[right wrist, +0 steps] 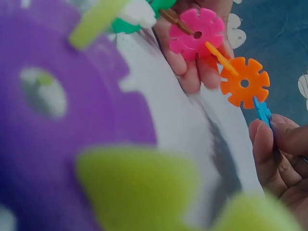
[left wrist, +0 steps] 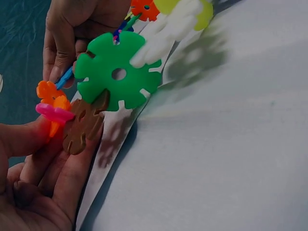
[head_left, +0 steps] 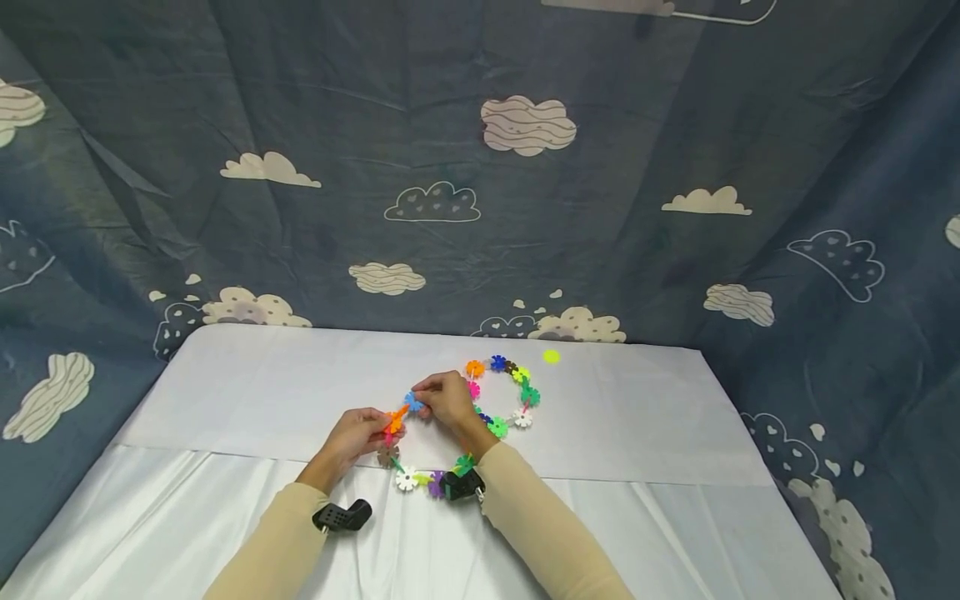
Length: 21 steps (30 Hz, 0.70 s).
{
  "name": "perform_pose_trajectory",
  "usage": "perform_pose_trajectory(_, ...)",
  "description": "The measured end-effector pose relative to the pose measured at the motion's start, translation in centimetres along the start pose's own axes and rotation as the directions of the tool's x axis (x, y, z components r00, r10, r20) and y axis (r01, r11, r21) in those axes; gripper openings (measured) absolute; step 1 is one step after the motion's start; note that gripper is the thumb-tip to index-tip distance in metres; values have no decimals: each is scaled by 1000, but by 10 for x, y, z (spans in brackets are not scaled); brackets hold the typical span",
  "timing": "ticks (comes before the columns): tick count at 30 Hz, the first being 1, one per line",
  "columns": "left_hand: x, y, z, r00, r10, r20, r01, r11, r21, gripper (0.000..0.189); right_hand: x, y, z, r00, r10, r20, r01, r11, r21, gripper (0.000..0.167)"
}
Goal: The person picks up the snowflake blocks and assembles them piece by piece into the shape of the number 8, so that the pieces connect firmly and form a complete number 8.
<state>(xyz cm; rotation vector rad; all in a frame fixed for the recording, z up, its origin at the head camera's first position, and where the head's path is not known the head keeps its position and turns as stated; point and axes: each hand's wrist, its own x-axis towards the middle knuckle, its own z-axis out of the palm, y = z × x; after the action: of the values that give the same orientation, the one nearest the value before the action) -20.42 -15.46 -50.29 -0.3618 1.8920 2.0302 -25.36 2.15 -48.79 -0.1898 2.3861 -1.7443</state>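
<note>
A chain of colourful notched plastic snowflake discs hangs in a loop between my hands. My right hand [head_left: 450,402] pinches a light blue snowflake disc [right wrist: 262,111], which is joined to an orange disc [right wrist: 245,83]. Lower on the left, my left hand [head_left: 354,437] grips the chain by an orange snowflake disc beside a pink one [right wrist: 196,34]. Further along the loop come a brown disc [left wrist: 83,126], a green disc [left wrist: 118,72] and a white disc [head_left: 406,478]. A purple disc [right wrist: 43,110] looms blurred before the right wrist camera.
Behind my right hand, more linked discs curve over the white cloth, including a green one [head_left: 529,395] and an orange one [head_left: 475,368]. A yellow round spot [head_left: 551,357] lies near the back edge. A dark cloud-patterned curtain [head_left: 435,275] rises behind the table [head_left: 637,417].
</note>
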Motion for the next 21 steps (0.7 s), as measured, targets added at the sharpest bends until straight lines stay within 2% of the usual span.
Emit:
perform_pose_trajectory(9,-4,0,4,999,38,-39,-38,999,-2,16,-6,-8,4,999,-23,-30,21,997,-69,8)
perform_pose_trajectory(14,-5,0,6,997,31,-68,-29,999,25,15,-7,-8,4,999,-48,-16,46,993,-105,8)
perform_pose_trajectory(18,-4,1,3,999,35,-34,-33,999,39,14,-4,-5,0,998,-53,24,54,996,-64,9)
perform_pose_trajectory(21,-2,2,0,999,19,27,-20,999,33,18,-1,-3,-4,997,-44,63,46,998,-32,10)
